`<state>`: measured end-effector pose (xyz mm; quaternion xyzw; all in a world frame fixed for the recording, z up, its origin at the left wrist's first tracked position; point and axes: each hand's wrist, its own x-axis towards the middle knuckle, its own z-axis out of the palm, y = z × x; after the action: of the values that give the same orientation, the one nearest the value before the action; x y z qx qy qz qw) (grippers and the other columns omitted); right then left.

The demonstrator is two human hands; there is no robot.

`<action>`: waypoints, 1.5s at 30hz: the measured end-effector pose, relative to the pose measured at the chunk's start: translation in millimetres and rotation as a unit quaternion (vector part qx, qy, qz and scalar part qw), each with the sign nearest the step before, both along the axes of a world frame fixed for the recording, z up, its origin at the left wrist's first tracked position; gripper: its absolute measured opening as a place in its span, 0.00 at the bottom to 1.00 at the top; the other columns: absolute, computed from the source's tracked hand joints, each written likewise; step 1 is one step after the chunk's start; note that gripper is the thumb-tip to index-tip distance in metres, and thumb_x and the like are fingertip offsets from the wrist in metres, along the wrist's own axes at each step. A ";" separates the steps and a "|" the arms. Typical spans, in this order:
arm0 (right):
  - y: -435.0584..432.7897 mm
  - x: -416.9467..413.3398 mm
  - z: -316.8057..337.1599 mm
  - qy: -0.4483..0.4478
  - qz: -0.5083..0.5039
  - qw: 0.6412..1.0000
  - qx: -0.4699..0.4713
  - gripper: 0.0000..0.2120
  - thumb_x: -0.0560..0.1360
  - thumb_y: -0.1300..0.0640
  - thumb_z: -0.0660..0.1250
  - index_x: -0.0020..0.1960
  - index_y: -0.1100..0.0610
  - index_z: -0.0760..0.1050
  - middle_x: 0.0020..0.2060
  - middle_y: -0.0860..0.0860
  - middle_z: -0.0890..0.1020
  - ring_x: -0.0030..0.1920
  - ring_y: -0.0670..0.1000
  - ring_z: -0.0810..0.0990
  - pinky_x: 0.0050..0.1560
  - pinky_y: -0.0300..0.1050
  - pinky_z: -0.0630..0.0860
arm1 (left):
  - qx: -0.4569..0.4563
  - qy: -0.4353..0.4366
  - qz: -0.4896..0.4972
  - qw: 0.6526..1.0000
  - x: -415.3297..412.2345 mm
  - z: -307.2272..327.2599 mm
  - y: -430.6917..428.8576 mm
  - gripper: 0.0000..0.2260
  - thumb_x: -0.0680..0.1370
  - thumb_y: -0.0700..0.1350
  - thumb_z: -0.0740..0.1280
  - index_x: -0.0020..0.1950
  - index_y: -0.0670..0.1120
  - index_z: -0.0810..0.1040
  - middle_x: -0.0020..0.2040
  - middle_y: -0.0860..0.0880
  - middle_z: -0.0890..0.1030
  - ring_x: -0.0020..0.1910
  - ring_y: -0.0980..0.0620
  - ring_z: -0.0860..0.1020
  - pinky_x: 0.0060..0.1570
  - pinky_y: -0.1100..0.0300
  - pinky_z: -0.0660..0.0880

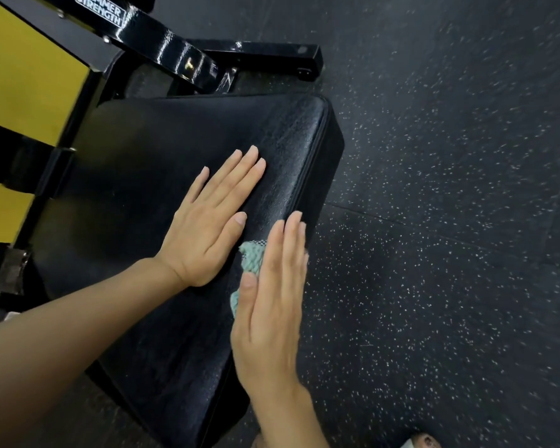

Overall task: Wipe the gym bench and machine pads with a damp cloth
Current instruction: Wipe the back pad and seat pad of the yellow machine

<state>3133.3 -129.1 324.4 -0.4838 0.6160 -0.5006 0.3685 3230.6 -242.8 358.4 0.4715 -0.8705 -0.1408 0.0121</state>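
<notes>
Two flat hands mid-frame: left hand (214,218) steadies the black pad (175,140), right hand (272,305) presses my teal cloth (252,257) onto its edge.

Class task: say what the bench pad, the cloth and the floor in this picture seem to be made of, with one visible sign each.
Bench pad: likely black vinyl or leatherette, slight sheen, grained surface, stitched seam at the edge. Cloth: pale green woven or knitted textile, matt, ribbed texture. Floor: probably rubber matting, matt black with pale flecks.
</notes>
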 end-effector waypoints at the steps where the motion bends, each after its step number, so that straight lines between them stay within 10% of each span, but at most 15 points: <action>1: -2.8 -0.9 -0.5 0.000 -0.002 1.000 0.001 0.26 0.85 0.50 0.42 0.80 0.58 0.45 0.81 0.51 0.46 0.80 0.52 0.46 0.78 0.53 0.47 | -0.001 -0.002 0.001 1.000 -0.1 -0.3 -0.2 0.26 0.83 0.50 0.47 0.81 0.48 0.51 0.82 0.52 0.51 0.81 0.53 0.49 0.78 0.43 0.48; 45: -135.7 -66.6 -2.9 -0.026 -0.048 0.999 0.001 0.24 0.84 0.57 0.47 0.78 0.63 0.55 0.79 0.56 0.55 0.80 0.51 0.51 0.77 0.59 0.53 | 0.025 -0.008 0.080 0.996 -11.6 3.2 -9.1 0.27 0.82 0.52 0.50 0.81 0.47 0.52 0.82 0.49 0.50 0.81 0.51 0.48 0.78 0.48 0.46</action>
<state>3066.7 -264.7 321.5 -0.4404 0.6290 -0.5296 0.3606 3219.0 -252.0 361.5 0.5408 -0.8263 -0.1570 0.0048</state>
